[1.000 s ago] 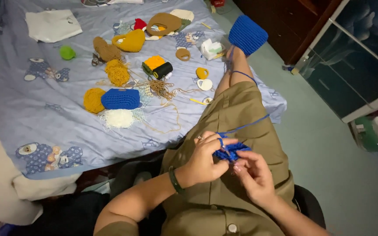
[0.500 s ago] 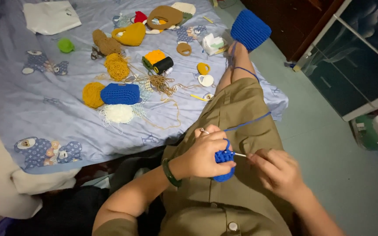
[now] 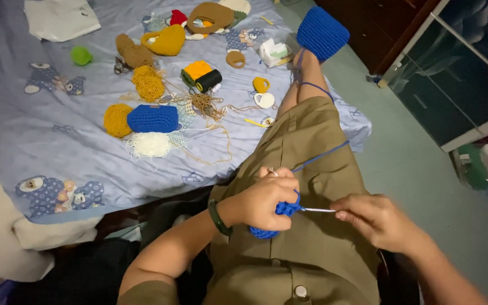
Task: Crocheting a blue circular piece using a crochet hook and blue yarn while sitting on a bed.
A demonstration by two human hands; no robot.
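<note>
Two hands work over the person's lap, near in the scene. The left hand (image 3: pixel 266 200) is curled closed around a small blue crochet piece (image 3: pixel 282 210), and the right hand (image 3: pixel 377 220) pinches a thin metal crochet hook (image 3: pixel 317 210) whose tip meets it. Blue yarn (image 3: pixel 320 158) runs from the piece across the leg. Farther left, more crocheted pieces lie on the bed (image 3: pixel 57 141).

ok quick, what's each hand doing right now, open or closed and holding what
Left hand: closed on the blue crochet piece.
Right hand: closed, pinching the crochet hook, whose tip is in the blue piece.
</note>
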